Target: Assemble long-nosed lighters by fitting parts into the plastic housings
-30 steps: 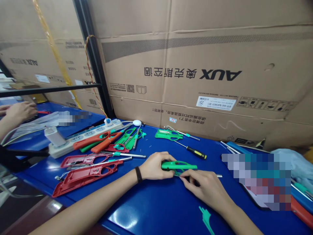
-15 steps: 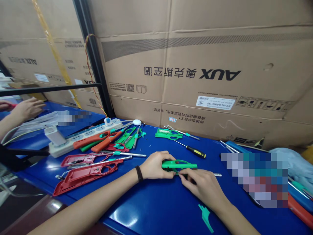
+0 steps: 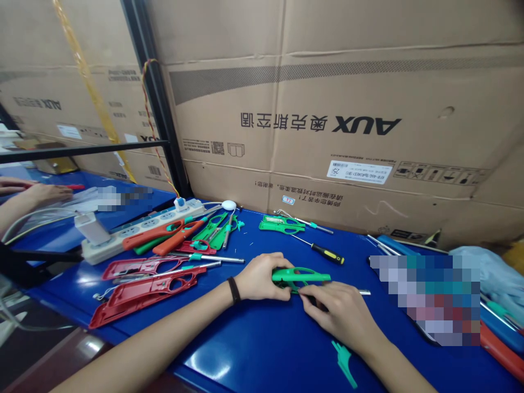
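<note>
My left hand (image 3: 262, 278) is wrapped round the back of a green lighter casing (image 3: 301, 274), holding its two halves slightly apart over the blue table. At the casing's finger loop, the thumb and forefinger of my right hand (image 3: 338, 305) are pinched together. Whatever is between these fingertips is too small to make out. A metal tube end (image 3: 364, 292) sticks out beyond my right hand; its middle is hidden. Below that hand lies a small teal plastic part (image 3: 344, 363). Behind the casing is a screwdriver (image 3: 327, 254) with a black and yellow handle.
Opened red lighter casings (image 3: 143, 297) lie at left, near orange lighters (image 3: 180, 237) and a power strip (image 3: 143, 224). Green opened casings (image 3: 282, 224) lie at the back. Cardboard (image 3: 327, 71) stands behind the table (image 3: 245, 338). Another person's hand (image 3: 45, 194) is at far left.
My hands and the green casing stay almost in place. At far left, the other person's hand has lowered, and a red item shows beyond it.
</note>
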Action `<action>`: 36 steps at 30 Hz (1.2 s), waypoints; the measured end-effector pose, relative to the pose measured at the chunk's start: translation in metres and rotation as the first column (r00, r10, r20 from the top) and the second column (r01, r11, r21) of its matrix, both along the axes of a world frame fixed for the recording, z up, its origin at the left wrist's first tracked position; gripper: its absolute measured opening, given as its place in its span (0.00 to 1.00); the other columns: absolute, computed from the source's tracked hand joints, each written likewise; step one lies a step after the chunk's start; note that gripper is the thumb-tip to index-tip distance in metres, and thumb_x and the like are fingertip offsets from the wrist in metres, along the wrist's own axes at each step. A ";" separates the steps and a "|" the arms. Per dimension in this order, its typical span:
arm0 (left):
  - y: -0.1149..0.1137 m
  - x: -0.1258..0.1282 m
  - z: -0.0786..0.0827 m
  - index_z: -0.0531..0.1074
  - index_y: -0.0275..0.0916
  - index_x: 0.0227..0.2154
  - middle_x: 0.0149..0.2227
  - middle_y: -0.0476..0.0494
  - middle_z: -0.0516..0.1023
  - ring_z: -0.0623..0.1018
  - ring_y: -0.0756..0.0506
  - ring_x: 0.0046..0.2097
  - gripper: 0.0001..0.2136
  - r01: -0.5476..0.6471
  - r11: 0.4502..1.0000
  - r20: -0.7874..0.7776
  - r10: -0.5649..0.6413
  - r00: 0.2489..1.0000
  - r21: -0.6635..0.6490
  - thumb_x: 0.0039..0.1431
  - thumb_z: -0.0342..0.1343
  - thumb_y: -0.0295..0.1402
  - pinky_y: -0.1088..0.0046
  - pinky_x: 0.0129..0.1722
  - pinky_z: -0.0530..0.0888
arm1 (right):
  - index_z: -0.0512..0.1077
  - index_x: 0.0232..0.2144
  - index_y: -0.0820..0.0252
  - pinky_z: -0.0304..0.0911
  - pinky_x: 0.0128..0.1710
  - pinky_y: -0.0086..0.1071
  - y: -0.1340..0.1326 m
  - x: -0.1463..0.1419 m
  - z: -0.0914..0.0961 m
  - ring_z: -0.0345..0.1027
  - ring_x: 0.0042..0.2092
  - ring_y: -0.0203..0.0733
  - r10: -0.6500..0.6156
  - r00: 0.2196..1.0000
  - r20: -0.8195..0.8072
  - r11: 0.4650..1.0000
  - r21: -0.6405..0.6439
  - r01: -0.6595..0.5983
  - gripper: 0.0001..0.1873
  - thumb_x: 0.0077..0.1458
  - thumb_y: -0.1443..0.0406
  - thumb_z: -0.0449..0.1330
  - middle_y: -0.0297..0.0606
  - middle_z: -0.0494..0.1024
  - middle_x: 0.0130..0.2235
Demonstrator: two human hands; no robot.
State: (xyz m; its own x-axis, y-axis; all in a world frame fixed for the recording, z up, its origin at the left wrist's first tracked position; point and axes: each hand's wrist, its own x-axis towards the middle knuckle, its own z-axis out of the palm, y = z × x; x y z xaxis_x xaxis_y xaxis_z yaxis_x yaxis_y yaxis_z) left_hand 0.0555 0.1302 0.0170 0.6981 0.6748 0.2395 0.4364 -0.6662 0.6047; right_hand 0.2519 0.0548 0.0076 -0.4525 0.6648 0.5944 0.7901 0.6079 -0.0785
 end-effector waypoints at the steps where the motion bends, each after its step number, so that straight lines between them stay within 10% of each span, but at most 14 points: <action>1: 0.000 0.000 0.000 0.76 0.40 0.37 0.31 0.50 0.71 0.72 0.49 0.31 0.15 0.002 1.000 0.000 -0.002 1.000 -0.002 0.42 0.62 0.31 0.79 0.31 0.67 | 0.75 0.32 0.56 0.55 0.27 0.28 0.000 0.000 0.000 0.69 0.22 0.35 0.002 1.000 0.016 1.000 0.008 -0.003 0.12 0.60 0.66 0.51 0.31 0.78 0.22; 26: 0.009 -0.003 -0.001 0.76 0.36 0.33 0.29 0.51 0.72 0.71 0.51 0.29 0.12 0.067 0.995 0.064 -0.063 0.996 -0.072 0.40 0.62 0.25 0.80 0.30 0.67 | 0.75 0.38 0.56 0.53 0.27 0.29 -0.003 -0.005 -0.003 0.71 0.23 0.36 0.035 0.988 0.149 0.999 0.016 -0.037 0.12 0.60 0.68 0.52 0.33 0.79 0.23; 36: 0.011 -0.007 0.001 0.77 0.35 0.33 0.31 0.50 0.72 0.71 0.52 0.29 0.11 0.069 0.993 0.060 -0.063 0.996 -0.099 0.43 0.61 0.27 0.80 0.29 0.66 | 0.71 0.32 0.53 0.62 0.31 0.28 0.004 0.035 0.027 0.70 0.34 0.39 -0.121 0.993 0.000 0.870 -0.481 0.106 0.07 0.48 0.62 0.64 0.31 0.75 0.33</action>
